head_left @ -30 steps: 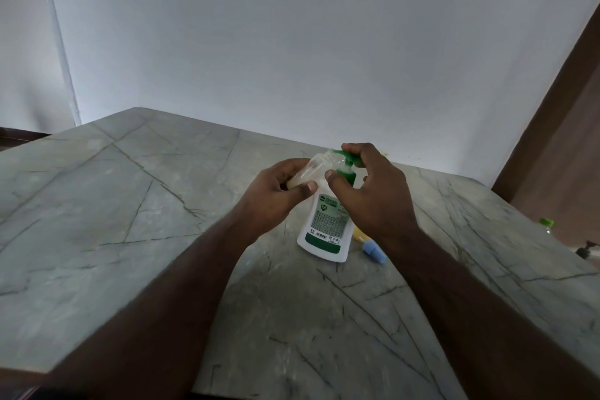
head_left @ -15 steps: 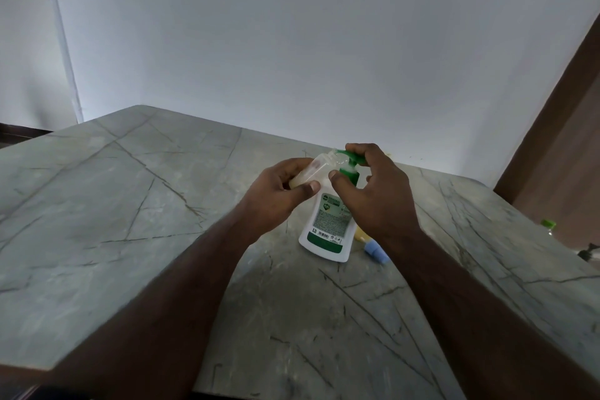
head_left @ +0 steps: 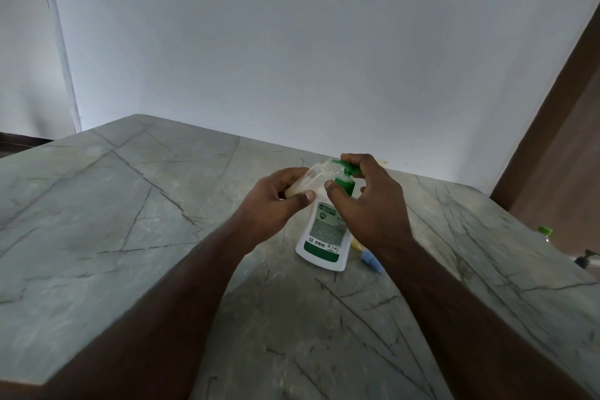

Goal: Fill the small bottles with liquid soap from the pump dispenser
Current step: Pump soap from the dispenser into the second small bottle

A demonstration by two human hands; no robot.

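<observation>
Two bare arms reach in from the bottom of the view, the left from about 7 o'clock and the right from about 5 o'clock. They point toward each other and the hands nearly meet in the middle. The left hand (head_left: 276, 201) is curled, its thumb lying across the front and its fingers wrapped behind. The right hand (head_left: 367, 201) is bent at the wrist, its fingers hooked over on top and its thumb pointing toward 9 o'clock.
</observation>
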